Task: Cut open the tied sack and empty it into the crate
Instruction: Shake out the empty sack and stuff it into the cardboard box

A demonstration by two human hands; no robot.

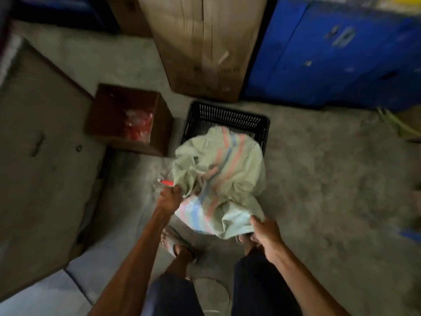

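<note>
Dim concrete floor [319,179]. Left hand [169,197] grip clenched on sack [218,179] edge at 9 o'clock; right hand [265,233] pinching hem at 5. Sack's far end drapes into black crate [227,117] at 12. Contents hidden; frame blurred.

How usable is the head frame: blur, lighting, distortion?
Head view: dim and soft all over; motion blur smears the cardboard box and blue cabinet at the top. Wide-angle bending at the edges. No glare. Sack, black crate, left hand and right hand are readable; the red-handled object by the left hand is too blurred to identify.
</note>
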